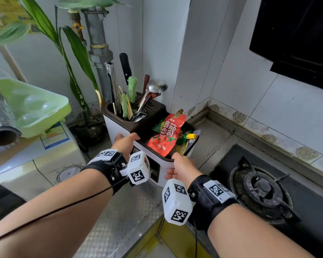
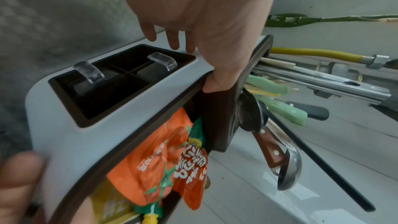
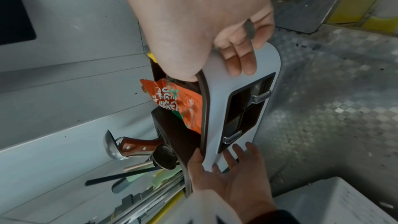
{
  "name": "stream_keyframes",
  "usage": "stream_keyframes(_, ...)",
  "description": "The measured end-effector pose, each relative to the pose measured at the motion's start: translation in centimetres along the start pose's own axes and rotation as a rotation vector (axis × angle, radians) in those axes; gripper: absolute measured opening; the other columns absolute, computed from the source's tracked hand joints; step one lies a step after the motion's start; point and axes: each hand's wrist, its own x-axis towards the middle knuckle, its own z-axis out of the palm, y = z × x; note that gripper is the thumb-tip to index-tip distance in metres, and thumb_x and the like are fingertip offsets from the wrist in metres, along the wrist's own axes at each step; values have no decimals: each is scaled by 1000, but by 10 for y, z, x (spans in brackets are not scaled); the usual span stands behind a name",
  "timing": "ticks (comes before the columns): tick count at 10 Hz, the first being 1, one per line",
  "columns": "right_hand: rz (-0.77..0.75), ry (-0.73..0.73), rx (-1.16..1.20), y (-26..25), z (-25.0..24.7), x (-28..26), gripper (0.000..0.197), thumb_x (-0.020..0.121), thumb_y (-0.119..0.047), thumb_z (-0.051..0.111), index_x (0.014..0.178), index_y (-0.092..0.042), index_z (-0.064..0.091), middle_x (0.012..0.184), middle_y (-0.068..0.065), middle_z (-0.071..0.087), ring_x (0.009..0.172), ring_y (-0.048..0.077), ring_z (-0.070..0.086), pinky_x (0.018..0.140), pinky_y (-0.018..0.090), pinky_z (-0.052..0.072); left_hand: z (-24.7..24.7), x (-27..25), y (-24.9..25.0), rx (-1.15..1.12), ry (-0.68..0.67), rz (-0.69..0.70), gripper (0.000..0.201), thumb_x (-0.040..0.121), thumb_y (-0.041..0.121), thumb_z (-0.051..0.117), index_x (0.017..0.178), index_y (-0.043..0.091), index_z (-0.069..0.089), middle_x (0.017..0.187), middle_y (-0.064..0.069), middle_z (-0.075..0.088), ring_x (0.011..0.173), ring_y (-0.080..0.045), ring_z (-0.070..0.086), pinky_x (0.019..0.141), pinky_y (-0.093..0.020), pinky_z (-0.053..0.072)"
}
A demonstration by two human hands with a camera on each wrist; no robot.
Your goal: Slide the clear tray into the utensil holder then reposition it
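**A:** Where is the clear tray (image 2: 88, 72)?

**B:** In the dark slot on the near face of the utensil holder (image 1: 111, 127). Only its two clear tabs stick out, so I judge it to be fully in. What is left is moving the holder.

**A:** What has your grip got?

**B:** The holder's near end, with both hands. My left hand (image 1: 126, 144) takes the corner at 9 o'clock, thumb hooked over the brown rim and fingers spread on the white wall. My right hand (image 1: 183, 168) takes the corner at 3 o'clock, thumb over the rim and fingers curled against the front wall. Both pinch it, and neither touches the tray.

**A:** Which way does it lie?

**B:** Its long axis runs from my hands at 6 o'clock toward 11 o'clock, with the utensils standing at the far end. All that weight sits beyond my grip, so it may tip away from me. The burner (image 1: 261, 190) is at 3 o'clock, nearer my right hand.
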Motion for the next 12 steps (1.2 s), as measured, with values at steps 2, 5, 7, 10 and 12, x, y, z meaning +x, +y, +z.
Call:
stream_keyframes(2,8,-61,20,-3,16,-2,44,89,-28,43,128,-8,46,78,15,61,54,29,63,55,32,54,-13,14,9,100,-6,39,47,88,28,58,126,2,48,102,-11,44,63,-20,43,47,-27,33)
stream_keyframes(5,-7,-56,91,-1,18,-8,45,88,-29,50,128,-9,45,79,17,63,65,30,67,48,25,48,-19,23,2,72,-42,33,50,87,39,60,123,7,47,104,-11,46,83,-29,54,57,-32,41)
stream_keyframes(7,-22,-104,118,4,7,-28,37,92,-46,54,109,-13,51,91,12,67,76,24,69,49,28,49,-22,10,-17,-12,10,-3,79,82,55,61,144,10,41,132,-11,54,94,-34,61,73,-38,51)
stream_keyframes(10,-62,-111,177,-4,-5,-71,37,97,-33,50,128,-12,52,115,15,60,72,21,63,29,15,43,-29,-28,-22,-103,-51,3,63,86,46,63,136,10,47,111,-3,56,73,-17,57,52,-27,41)
stream_keyframes(12,-167,-53,195,-34,-16,-104,16,98,-27,43,103,-12,46,79,6,52,65,20,58,50,30,44,-38,-53,9,-92,-114,174,63,78,53,65,132,22,53,123,1,55,105,-19,51,88,-36,45)
